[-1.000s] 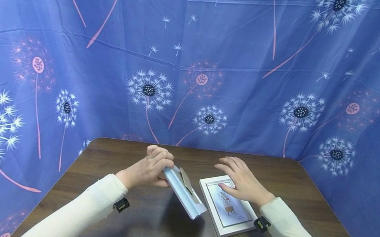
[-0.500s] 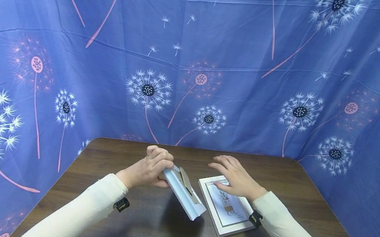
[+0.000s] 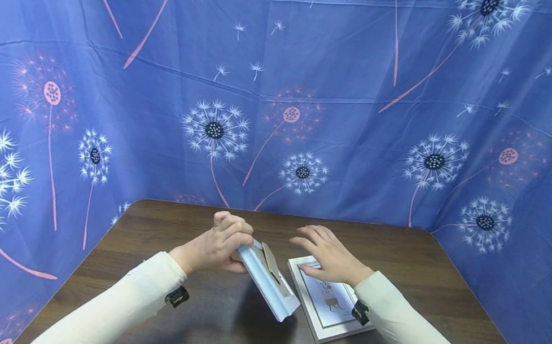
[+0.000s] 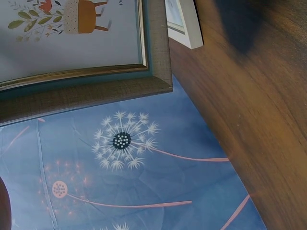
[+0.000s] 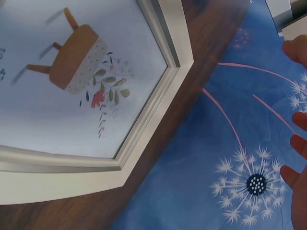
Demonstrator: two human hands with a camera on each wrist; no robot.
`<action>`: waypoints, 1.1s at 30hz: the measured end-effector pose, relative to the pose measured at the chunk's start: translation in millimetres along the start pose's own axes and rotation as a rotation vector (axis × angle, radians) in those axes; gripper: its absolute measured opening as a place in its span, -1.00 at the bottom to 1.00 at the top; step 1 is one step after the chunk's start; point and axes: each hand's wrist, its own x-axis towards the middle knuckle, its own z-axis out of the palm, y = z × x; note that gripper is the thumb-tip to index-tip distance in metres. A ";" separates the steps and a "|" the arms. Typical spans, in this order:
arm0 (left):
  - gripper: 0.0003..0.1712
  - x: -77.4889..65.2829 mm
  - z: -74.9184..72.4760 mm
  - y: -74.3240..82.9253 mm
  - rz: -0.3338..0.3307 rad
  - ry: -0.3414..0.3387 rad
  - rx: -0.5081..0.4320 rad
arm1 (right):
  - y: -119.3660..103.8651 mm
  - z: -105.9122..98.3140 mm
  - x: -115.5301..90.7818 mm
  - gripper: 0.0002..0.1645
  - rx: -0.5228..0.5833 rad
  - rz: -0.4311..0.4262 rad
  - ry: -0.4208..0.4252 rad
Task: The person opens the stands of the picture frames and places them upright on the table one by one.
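My left hand (image 3: 216, 245) grips the upper end of a picture frame (image 3: 265, 284), holding it tilted above the table. Its pale side edge and its back, with a brown easel flap (image 3: 272, 262) standing out, show in the head view. In the left wrist view that picture frame (image 4: 160, 43) shows a brownish front with gold inner trim and a plant print. A white picture frame (image 3: 303, 303) lies face up to the right, with a potted-plant print. Over its far part hovers my right hand (image 3: 331, 259), fingers spread and holding nothing. Several right fingertips (image 5: 290, 176) enter the right wrist view.
Both frames are over a dark brown wooden table (image 3: 147, 316). A blue dandelion-print cloth (image 3: 363, 125) hangs behind the table and along both sides. Small black wrist cameras (image 3: 177, 296) sit on both sleeves.
My right hand has drifted left over the white picture frame, toward the held one. The left hand and its picture frame stay nearly where they were.
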 end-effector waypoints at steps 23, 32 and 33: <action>-0.14 5.6 2.3 3.8 0.034 0.023 0.018 | -10.9 12.5 24.2 -0.20 0.037 -0.014 -0.042; -0.14 6.6 4.7 5.0 0.043 0.018 0.016 | -15.2 15.4 30.3 -0.16 0.036 -0.049 -0.043; -0.13 6.7 4.9 5.1 0.044 0.018 0.017 | -15.6 15.5 30.8 -0.15 0.033 -0.051 -0.043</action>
